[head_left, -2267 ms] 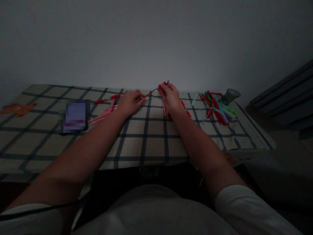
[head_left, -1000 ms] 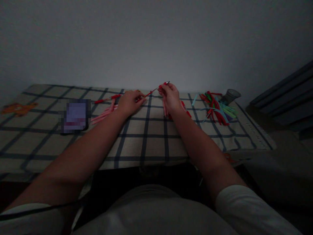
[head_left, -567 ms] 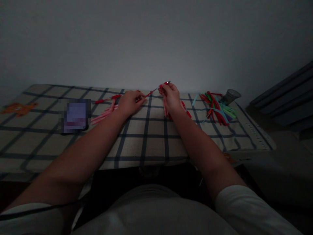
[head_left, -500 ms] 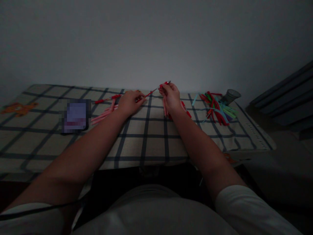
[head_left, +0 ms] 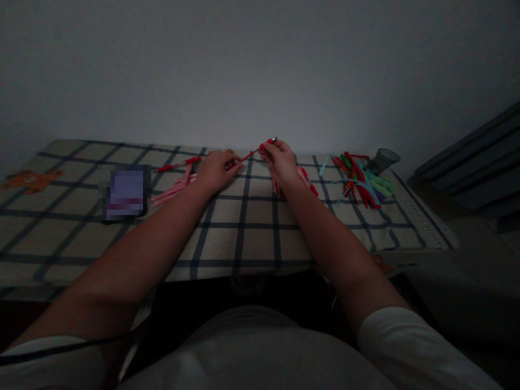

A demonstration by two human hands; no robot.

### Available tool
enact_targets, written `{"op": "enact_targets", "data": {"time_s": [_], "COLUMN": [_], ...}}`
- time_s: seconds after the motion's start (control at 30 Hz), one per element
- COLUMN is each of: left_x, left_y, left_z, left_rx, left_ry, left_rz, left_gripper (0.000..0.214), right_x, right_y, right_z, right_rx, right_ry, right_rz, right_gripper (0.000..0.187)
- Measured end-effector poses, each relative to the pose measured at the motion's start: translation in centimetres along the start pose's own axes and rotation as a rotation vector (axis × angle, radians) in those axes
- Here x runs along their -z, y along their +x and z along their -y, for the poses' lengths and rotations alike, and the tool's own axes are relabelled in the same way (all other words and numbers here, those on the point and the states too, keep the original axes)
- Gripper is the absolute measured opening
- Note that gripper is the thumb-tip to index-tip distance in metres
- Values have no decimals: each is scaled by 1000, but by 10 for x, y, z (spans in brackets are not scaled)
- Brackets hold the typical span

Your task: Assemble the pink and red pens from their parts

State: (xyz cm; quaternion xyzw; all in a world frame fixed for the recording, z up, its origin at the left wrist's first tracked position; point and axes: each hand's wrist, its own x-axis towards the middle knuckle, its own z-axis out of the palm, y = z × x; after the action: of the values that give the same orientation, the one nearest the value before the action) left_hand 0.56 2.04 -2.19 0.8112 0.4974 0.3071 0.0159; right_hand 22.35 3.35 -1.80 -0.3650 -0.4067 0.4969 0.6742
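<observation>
**Right hand (head_left: 280, 161) dips a little over the checked cloth (head_left: 244, 233)**

Since half a second ago we see our right hand and the raised end of the red strip (head_left: 252, 153) sink slightly towards the cloth. Our left hand (head_left: 219, 170) has stayed where it was, and nothing else on the cloth has shifted.

We hold the red strip between both hands, above the far middle of the cloth. It slants from our left hand, which rests on the cloth, up to our right hand, lifted just clear of it. Our left grip is clenched around the low end. Our right grip is pinched on the high end, where a small bright tip (head_left: 274, 140) glints, though we cannot tell what it is in this dim light.

Pink strips (head_left: 173, 189) lie on the cloth just left of our left hand, with a thin red stick (head_left: 181, 163) behind them, nearer the cloth's far edge. More red pieces (head_left: 305, 181) lie on the cloth beside our right wrist. At the cloth's far right corner sits a pile of coloured strips (head_left: 363, 176), red, green and pale blue, with a grey cup (head_left: 384, 158) just behind it. Towards the cloth's left end we see a blurred patch (head_left: 124, 192), and at the left edge an orange figure (head_left: 30, 179)
</observation>
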Motion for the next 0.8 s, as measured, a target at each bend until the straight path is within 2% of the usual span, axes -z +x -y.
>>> {"op": "enact_targets", "data": {"time_s": [0.53, 0.8], "left_x": [0, 0], "left_y": [0, -1], "left_z": [-1, -1], "left_rx": [-8, -35], "left_ry": [28, 39], "left_rz": [-2, -4], "left_gripper": [32, 34], "right_x": [-4, 3], "right_y": [-5, 0], "right_z": [-11, -17], "right_rx": [-96, -34], "right_ry": [-49, -53], "right_rz": [163, 249], "right_gripper": [33, 35]}}
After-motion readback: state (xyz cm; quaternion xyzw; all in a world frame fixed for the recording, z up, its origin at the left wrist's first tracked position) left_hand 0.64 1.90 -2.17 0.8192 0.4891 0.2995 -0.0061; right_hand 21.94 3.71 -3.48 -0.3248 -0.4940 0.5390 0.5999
